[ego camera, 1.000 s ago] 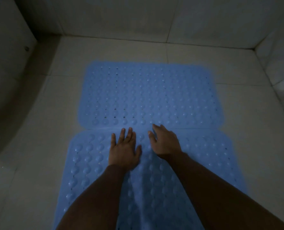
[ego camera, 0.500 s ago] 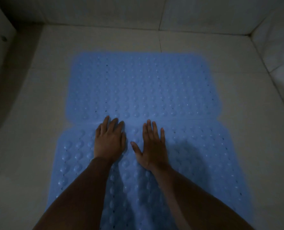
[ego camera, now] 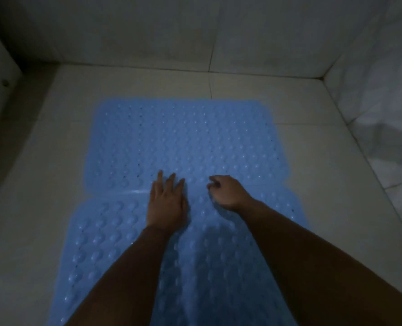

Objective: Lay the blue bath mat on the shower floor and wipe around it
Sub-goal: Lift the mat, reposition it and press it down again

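The blue bath mat (ego camera: 183,137), covered in round bumps and small holes, lies spread on the pale tiled shower floor (ego camera: 317,147). A crease runs across it at mid-length. My left hand (ego camera: 167,203) presses flat on the mat at the crease, fingers straight and pointing away from me. My right hand (ego camera: 228,191) rests on the mat just to the right, its fingers curled under with nothing visible in them. Both forearms reach in from the bottom edge and hide part of the near half of the mat.
Tiled walls (ego camera: 218,31) close the floor at the back and on the right (ego camera: 383,102). A pale panel with a small round fitting (ego camera: 5,83) stands at the left. Bare floor tiles border the mat on the left, back and right. The light is dim.
My right hand went from flat with spread fingers to curled. My left hand stays flat at the crease. The view tilted, showing more of the back wall.
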The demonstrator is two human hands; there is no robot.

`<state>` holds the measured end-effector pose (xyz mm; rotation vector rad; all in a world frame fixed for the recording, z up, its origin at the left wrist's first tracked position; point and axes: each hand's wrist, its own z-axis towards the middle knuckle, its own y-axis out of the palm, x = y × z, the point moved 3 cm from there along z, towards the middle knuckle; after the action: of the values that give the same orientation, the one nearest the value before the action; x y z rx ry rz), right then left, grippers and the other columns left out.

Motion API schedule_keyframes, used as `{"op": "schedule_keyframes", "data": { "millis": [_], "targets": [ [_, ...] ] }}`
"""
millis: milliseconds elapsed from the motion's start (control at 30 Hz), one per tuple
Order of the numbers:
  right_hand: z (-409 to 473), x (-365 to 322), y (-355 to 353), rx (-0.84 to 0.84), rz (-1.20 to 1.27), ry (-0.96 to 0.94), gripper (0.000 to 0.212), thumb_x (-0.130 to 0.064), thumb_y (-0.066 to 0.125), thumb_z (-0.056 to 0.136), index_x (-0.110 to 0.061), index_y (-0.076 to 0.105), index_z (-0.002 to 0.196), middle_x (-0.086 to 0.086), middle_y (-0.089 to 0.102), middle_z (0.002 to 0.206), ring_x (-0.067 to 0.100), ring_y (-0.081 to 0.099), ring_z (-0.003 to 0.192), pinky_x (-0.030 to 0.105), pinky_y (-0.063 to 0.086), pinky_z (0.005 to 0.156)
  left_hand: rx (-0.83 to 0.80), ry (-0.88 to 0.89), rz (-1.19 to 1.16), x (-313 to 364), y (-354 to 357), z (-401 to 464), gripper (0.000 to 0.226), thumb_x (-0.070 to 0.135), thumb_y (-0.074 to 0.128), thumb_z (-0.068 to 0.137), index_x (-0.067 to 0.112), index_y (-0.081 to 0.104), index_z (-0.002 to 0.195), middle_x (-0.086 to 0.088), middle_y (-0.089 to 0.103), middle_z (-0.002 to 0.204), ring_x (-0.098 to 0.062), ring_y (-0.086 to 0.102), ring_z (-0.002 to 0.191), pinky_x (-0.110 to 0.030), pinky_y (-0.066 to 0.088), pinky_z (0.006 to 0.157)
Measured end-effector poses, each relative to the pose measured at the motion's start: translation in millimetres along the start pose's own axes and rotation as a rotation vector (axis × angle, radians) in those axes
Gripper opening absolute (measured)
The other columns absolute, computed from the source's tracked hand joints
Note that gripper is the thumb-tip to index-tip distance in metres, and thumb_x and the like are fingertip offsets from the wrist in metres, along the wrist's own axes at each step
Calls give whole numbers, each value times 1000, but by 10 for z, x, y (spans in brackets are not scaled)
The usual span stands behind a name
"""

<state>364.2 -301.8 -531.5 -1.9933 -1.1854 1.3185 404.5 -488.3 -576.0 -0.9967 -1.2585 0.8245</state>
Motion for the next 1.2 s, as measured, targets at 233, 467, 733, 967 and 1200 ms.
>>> {"op": "schedule_keyframes", "data": {
  "millis": [233, 467, 733, 967, 1200],
  "targets": [
    [-64, 824, -272, 233, -92, 41, 50, -39, 51, 99, -22, 48, 145, 7, 56, 143, 29, 51, 133, 44, 43, 110, -239, 206, 119, 811, 694, -280, 82, 74, 25, 95, 22, 27, 159, -8, 9, 170, -36, -7, 156, -62, 6, 123],
    [54, 1015, -198, 504, 24, -115, 45, -32, 61, 96, -21, 55, 139, 4, 60, 135, 25, 51, 131, 45, 45, 107, -199, 227, 135, 853, 765, -301, 89, 77, 23, 94, 16, 24, 160, -2, 4, 171, -31, -5, 157, -63, 11, 122],
    [-61, 991, -59, 410, -104, -177, 46, -43, 52, 91, -18, 65, 127, 3, 63, 130, 26, 55, 126, 43, 49, 102, -373, 146, 99, 905, 664, -149, 90, 73, 32, 90, 16, 26, 159, -1, 7, 170, -31, -7, 157, -60, 2, 123],
    [-328, 1245, 29, 74, -385, 105, 65, -49, 26, 102, -17, 19, 158, 6, 8, 168, 26, 4, 155, 50, 13, 124, -388, 121, 164, 1205, 17, 378, 50, 42, 41, 97, 16, 53, 138, -5, 44, 154, -28, 27, 150, -49, 25, 119],
    [-435, 1376, 431, 288, -409, 55, 86, -70, 15, 96, -15, -2, 160, 3, -12, 168, 19, -16, 154, 52, 0, 125, -106, 56, -8, 1009, 218, 258, 51, 43, 48, 90, 23, 60, 134, -5, 48, 154, -32, 30, 151, -50, 40, 110]
  ]
}}
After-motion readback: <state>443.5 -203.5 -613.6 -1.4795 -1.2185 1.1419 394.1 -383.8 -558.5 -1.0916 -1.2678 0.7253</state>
